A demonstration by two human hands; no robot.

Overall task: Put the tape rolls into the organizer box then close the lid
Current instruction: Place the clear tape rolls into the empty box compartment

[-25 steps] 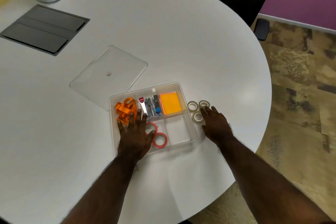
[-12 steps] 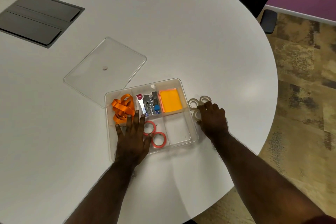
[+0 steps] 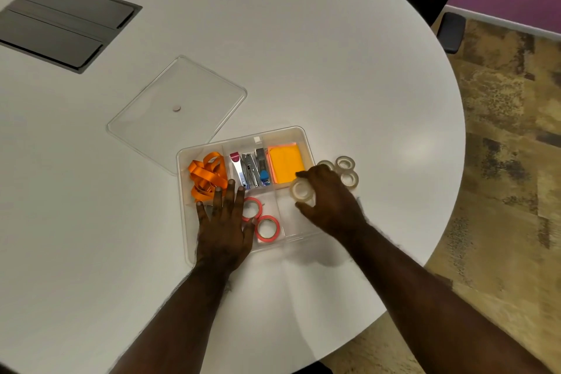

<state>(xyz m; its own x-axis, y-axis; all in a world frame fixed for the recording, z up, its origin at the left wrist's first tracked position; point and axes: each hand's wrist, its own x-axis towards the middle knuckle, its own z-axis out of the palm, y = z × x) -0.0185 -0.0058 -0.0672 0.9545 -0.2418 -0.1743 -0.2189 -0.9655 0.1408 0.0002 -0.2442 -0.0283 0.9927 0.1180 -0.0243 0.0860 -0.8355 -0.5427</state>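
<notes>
Clear lid point(image 3: 177, 109) lies flat at 10 o'clock from the organizer box point(image 3: 194, 252), bare table point(image 3: 334, 55) beyond. Left hand point(image 3: 223, 228), grip spread flat, presses the box's near-left compartment beside two pink tape rolls point(image 3: 258, 218). Right hand point(image 3: 329, 200) pinches one clear tape roll point(image 3: 300, 190) over the near-right compartment (three clear rolls point(image 3: 346, 171) at 3 o'clock, near the table edge).

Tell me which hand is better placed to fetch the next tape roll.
The right hand: the remaining pale tape rolls lie beside it. The left hand lies flat on the clear plastic organizer box.
</notes>
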